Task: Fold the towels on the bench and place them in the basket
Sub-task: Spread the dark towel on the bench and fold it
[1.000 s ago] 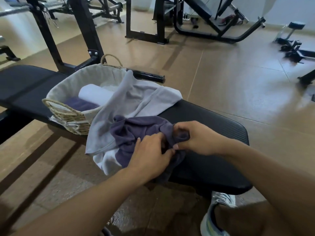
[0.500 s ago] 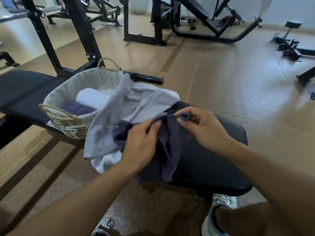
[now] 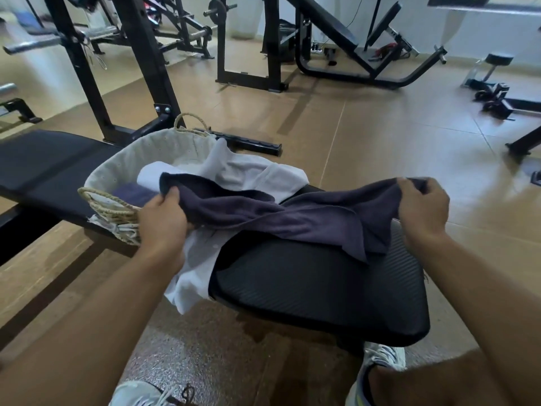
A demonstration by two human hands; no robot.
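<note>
Bench [image 3: 322, 291]: black pad; one loose pale grey towel [image 3: 254, 178] sprawls from the basket's rim across to the bench's near edge, not yet folded.
Basket [image 3: 117, 174]: lined wicker, mid-bench; a white roll and a purple piece are already inside.
Purple towel [image 3: 292, 215]: stretched above the bench's end, twisted, fold not yet begun.
Left hand [image 3: 164, 218]: gripping its left corner.
Right hand [image 3: 423, 208]: pinching its right corner.

A black rack upright [image 3: 140, 68] rises at eleven o'clock. An incline machine [image 3: 336, 39] stands on the tan tiled floor [image 3: 380, 136] at twelve o'clock, a loaded barbell [image 3: 218, 10] just left of it. Two pale sneakers [image 3: 377, 367] show at six o'clock.
</note>
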